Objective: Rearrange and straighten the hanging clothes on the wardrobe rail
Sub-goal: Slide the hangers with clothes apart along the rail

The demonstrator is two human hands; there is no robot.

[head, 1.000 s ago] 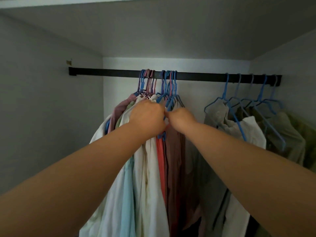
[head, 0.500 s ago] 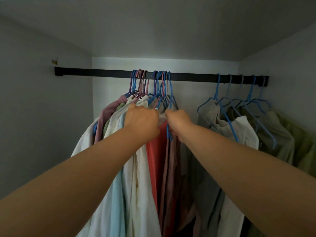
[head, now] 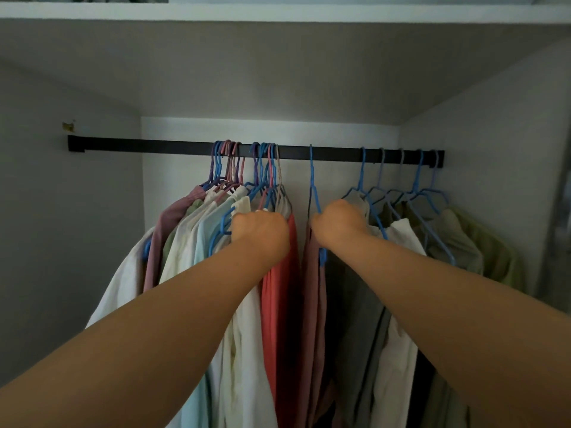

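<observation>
**Wardrobe interior: rail, garments, hangers, two hands**

Wardrobe (head: 278,81): grey walls and sloped ceiling, white back panel, a white shelf edge (head: 278,12) across the top.

Rail (head: 160,146): black bar running wall to wall, level, carrying all hangers.

Left clothes cluster (head: 191,242): packed tightly under a bunch of blue, purple and pink hooks; includes a mauve piece, white and cream shirts, a pale blue shirt and a coral-red garment (head: 279,288) at its right edge.

Right clothes group (head: 457,239): olive, beige and white garments on five blue hangers, hooks spaced apart near the rail's right end.

Mauve-brown garment (head: 313,304): hangs alone between the two groups, a narrow gap separating it from the coral-red one.

Single blue hanger (head: 312,180): hook on the rail, apart from both groups, bearing the mauve-brown garment.

Left hand (head: 261,231): fingers curled, clenched on the shoulders of the cluster's rightmost garments; exactly which piece it grips cannot be told.

Right hand (head: 338,225): fingers curled round the shoulder of the single blue hanger, grasping it.
</observation>
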